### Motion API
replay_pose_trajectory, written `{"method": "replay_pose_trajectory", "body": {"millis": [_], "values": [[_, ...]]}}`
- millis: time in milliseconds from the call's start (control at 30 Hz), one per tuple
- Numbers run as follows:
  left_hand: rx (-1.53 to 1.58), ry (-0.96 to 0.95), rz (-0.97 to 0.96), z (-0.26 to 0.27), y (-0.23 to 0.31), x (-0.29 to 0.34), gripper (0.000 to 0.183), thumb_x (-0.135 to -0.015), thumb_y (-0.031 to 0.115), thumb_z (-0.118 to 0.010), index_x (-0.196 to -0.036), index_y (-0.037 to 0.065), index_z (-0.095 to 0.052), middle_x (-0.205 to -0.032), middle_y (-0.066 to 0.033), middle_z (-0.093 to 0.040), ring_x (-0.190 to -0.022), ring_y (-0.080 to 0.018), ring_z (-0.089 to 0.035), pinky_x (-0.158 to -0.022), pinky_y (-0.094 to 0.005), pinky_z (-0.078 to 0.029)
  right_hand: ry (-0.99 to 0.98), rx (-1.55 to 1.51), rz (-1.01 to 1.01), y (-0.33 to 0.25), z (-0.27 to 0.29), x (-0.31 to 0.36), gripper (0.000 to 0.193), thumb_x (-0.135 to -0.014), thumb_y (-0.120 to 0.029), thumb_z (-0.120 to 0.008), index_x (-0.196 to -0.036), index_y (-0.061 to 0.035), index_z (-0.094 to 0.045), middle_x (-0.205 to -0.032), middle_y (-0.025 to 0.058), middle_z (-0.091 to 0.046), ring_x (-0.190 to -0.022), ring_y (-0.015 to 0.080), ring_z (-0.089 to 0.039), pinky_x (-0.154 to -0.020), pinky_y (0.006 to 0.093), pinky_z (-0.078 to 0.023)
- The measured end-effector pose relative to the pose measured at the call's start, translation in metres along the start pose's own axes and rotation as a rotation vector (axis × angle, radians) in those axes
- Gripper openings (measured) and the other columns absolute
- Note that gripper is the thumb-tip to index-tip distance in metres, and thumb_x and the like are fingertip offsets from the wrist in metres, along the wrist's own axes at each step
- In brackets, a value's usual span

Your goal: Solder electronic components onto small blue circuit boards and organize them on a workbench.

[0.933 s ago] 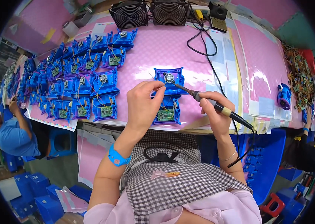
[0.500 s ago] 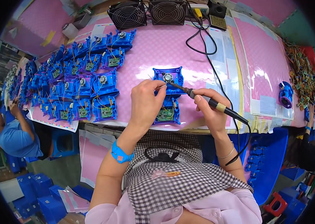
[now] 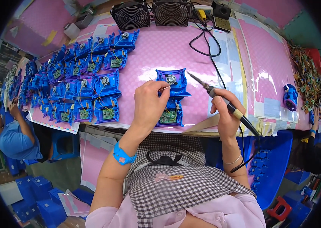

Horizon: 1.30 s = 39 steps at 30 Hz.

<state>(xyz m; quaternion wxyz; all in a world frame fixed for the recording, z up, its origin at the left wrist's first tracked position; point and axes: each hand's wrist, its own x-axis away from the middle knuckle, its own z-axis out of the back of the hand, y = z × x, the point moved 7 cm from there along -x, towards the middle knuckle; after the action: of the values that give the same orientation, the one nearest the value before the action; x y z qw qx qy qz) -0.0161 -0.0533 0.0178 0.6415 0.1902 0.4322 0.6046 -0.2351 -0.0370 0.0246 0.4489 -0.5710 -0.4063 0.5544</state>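
In front of me lies a blue plastic casing [image 3: 183, 80] with a round metal speaker [image 3: 171, 79] in its upper half. A green circuit board [image 3: 168, 117] sits in the lower half. My left hand [image 3: 149, 102] pinches a thin wire [image 3: 165, 88] beside the speaker's lower edge and partly covers the casing's left side. In my right hand [image 3: 227, 114] is a soldering iron [image 3: 211, 90], gripped by its dark handle. Its tip points up and left, apart from the casing, just to the right of the speaker.
Rows of similar blue casings [image 3: 105, 93] with speakers, boards and wires fill the table's left. Two fans [image 3: 170, 14] and a soldering stand [image 3: 222, 23] are at the back. A black cord [image 3: 219, 70] runs down the right. Loose wired parts [image 3: 308, 78] lie far right. Co-workers sit at both sides.
My right hand has drawn the soldering iron away to the right, lifting its tip off the speaker area. The left hand stays almost where it was, still pinching the wire.
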Motion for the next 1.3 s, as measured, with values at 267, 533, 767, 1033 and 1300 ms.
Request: {"method": "replay_pose_trajectory", "body": {"millis": [267,533,767,1033,1300], "values": [[0.007,0.019,-0.023,-0.001,-0.002,0.002,0.009,-0.075,0.008,-0.067,-0.080,0.000,-0.069,-0.075,-0.0156,-0.065,-0.068,-0.0306,-0.064,-0.063,-0.0393,-0.050,0.024,0.046,0.192,-0.013,0.014,0.011,0.017,-0.097,-0.014,-0.052,-0.105,-0.0001,-0.059,-0.061,0.0017,-0.050,-0.045,0.0072,-0.045,-0.042,0.0216,-0.031],[-0.003,0.089,-0.066,0.027,0.008,0.009,0.010,-0.079,0.006,-0.067,-0.085,-0.001,-0.070,-0.077,-0.0116,-0.065,-0.066,-0.0195,-0.061,-0.059,-0.0302,-0.046,-0.609,0.436,0.118,-0.013,-0.067,0.020,0.049,-0.065,-0.022,-0.083,-0.093,-0.0047,-0.046,-0.132,0.0240,-0.049,-0.102,0.0363,-0.059,-0.084,0.0381,-0.048],[0.254,0.310,-0.061,0.072,-0.021,0.078,0.027,-0.093,0.008,-0.046,-0.073,-0.003,-0.059,-0.064,0.0016,-0.040,-0.057,-0.0060,-0.033,-0.050,-0.0244,-0.025,-0.569,0.568,0.352,0.014,-0.130,-0.041,0.054,-0.061,-0.017,-0.082,-0.097,-0.0049,-0.043,-0.100,0.0217,-0.055,-0.088,0.0426,-0.054,-0.075,0.0438,-0.045],[1.275,0.146,0.737,-0.011,-0.086,0.053,0.029,-0.098,0.019,-0.043,-0.119,0.003,-0.056,-0.103,-0.0059,-0.059,-0.047,-0.0008,-0.029,-0.040,-0.0167,-0.021,-0.225,0.394,0.574,-0.018,-0.116,-0.096,0.040,-0.068,-0.023,-0.080,-0.089,-0.0038,-0.051,-0.084,0.0158,-0.059,-0.080,0.0368,-0.057,-0.071,0.0426,-0.046],[1.324,0.131,0.683,-0.016,-0.091,0.019,0.033,-0.098,0.021,-0.043,-0.126,0.006,-0.054,-0.087,-0.0056,-0.060,-0.039,-0.0027,-0.025,-0.036,-0.0176,-0.021,1.217,0.656,0.433,-0.043,0.201,-0.046,0.033,-0.068,-0.004,-0.074,-0.091,-0.0100,-0.052,-0.089,0.0068,-0.055,-0.088,0.0220,-0.052,-0.076,0.0344,-0.042]]}}
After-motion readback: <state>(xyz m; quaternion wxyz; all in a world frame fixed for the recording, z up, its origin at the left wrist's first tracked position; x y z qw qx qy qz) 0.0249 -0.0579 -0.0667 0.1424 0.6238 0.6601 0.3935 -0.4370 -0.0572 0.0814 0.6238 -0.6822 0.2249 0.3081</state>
